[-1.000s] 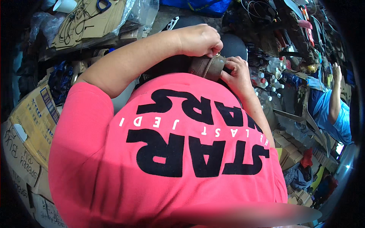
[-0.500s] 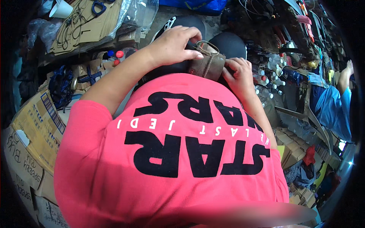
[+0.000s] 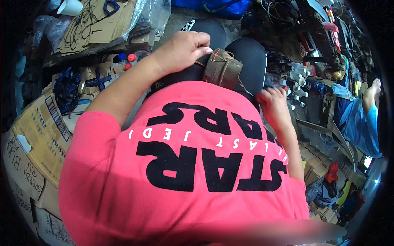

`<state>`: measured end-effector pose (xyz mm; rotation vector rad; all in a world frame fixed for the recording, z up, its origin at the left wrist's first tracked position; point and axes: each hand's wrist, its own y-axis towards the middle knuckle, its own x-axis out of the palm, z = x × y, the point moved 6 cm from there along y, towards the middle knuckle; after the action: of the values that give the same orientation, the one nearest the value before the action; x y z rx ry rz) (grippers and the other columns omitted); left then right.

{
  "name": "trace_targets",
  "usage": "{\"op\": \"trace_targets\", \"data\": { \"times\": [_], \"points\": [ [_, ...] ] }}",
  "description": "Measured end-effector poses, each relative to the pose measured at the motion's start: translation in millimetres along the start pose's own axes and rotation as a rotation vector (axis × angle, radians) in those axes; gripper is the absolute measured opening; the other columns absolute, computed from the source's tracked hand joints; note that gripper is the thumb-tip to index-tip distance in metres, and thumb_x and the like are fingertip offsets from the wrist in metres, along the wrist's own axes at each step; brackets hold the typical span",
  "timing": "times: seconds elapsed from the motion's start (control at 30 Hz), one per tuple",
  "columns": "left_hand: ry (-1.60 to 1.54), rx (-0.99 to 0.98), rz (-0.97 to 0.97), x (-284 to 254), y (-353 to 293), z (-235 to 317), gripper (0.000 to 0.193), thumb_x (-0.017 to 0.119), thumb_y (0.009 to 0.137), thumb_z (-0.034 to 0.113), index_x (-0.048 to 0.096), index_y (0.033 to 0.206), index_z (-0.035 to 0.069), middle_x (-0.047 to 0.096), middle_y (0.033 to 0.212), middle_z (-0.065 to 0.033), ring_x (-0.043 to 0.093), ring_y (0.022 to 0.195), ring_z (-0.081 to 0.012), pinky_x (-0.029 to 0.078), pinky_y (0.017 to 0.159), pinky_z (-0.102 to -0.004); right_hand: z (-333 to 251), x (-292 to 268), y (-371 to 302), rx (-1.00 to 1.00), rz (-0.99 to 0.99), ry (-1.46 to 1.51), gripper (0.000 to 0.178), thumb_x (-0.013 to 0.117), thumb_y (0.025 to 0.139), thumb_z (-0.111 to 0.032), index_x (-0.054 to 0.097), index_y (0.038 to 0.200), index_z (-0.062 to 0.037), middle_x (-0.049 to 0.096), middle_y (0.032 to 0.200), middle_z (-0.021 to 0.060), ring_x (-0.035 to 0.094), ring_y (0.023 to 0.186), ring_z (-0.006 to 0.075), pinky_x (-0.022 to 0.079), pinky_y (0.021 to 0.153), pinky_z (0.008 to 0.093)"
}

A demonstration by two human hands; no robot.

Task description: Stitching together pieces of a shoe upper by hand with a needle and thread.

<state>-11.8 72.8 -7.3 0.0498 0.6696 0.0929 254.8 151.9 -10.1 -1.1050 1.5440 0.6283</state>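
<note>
Brown leather shoe (image 3: 221, 67) rests on the person's lap, pinned under the closed left hand (image 3: 180, 51). The right hand (image 3: 273, 104), holding nothing visible, hangs beside it. A firm left-hand hold should steady the shoe.

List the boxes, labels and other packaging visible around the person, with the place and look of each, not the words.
Cardboard box: lower left, tan, with a blue striped label and dark print.
Flattened cardboard: upper left, brown, with cords lying on it.
Clear plastic bag: top centre, crumpled.
Small cardboard boxes: right, tan, stacked.
Pink shirt: centre, large black lettering.
</note>
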Motion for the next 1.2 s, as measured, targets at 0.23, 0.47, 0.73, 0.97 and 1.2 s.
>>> {"op": "trace_targets", "data": {
  "times": [0.23, 0.47, 0.73, 0.97, 1.2],
  "points": [
    [0.26, -0.128, -0.207, -23, 13, -9, 0.026, 0.065, 0.09, 0.025, 0.062, 0.081, 0.001, 0.055, 0.075, -0.0069, 0.057, 0.076, -0.0191, 0.043, 0.068, -0.0334, 81, -19, -22, 0.469, 0.61, 1.352, 0.013, 0.065, 0.09, -0.011, 0.065, 0.095, 0.0016, 0.067, 0.091, 0.005, 0.06, 0.082, 0.0115, 0.047, 0.08, 0.0269],
    [-0.968, -0.038, -0.095, 28, 37, 38, 0.039, 0.047, 0.101, 0.03, 0.066, 0.087, -0.001, 0.06, 0.08, -0.0065, 0.06, 0.096, -0.0177, 0.044, 0.092, -0.0283, 34, -20, 51, 0.086, 0.509, 2.073, 0.015, 0.05, 0.1, -0.025, 0.054, 0.1, -0.0109, 0.056, 0.082, 0.0049, 0.054, 0.073, 0.0148, 0.047, 0.079, 0.0399],
    [-1.313, -0.108, -0.038, 31, 39, 23, 0.044, 0.045, 0.102, 0.029, 0.04, 0.062, 0.011, 0.04, 0.057, -0.0007, 0.044, 0.056, -0.0131, 0.041, 0.064, -0.0311, 72, -18, 13, 0.262, 0.616, 1.932, 0.014, 0.05, 0.1, -0.021, 0.053, 0.094, -0.0088, 0.038, 0.065, -0.0026, 0.031, 0.054, 0.0064, 0.031, 0.054, 0.0241],
    [-1.296, -0.132, -0.021, 28, 35, 2, 0.039, 0.05, 0.1, 0.026, 0.045, 0.065, 0.01, 0.038, 0.056, 0.001, 0.043, 0.055, -0.0118, 0.042, 0.064, -0.0316, 89, 5, -4, 0.353, 0.597, 1.853, 0.011, 0.052, 0.099, -0.019, 0.054, 0.092, -0.0102, 0.033, 0.061, -0.0044, 0.027, 0.052, 0.0064, 0.029, 0.052, 0.0236],
    [-0.438, -0.066, -0.041, -19, 29, 2, 0.03, 0.053, 0.099, 0.026, 0.061, 0.084, 0.001, 0.06, 0.076, -0.0029, 0.055, 0.075, -0.0119, 0.044, 0.075, -0.0278, 114, 26, -21, 0.796, 0.512, 1.395, 0.031, 0.059, 0.096, -0.031, 0.059, 0.119, -0.0104, 0.063, 0.096, 0.0033, 0.059, 0.086, 0.0108, 0.046, 0.075, 0.0272]
  ]
}}
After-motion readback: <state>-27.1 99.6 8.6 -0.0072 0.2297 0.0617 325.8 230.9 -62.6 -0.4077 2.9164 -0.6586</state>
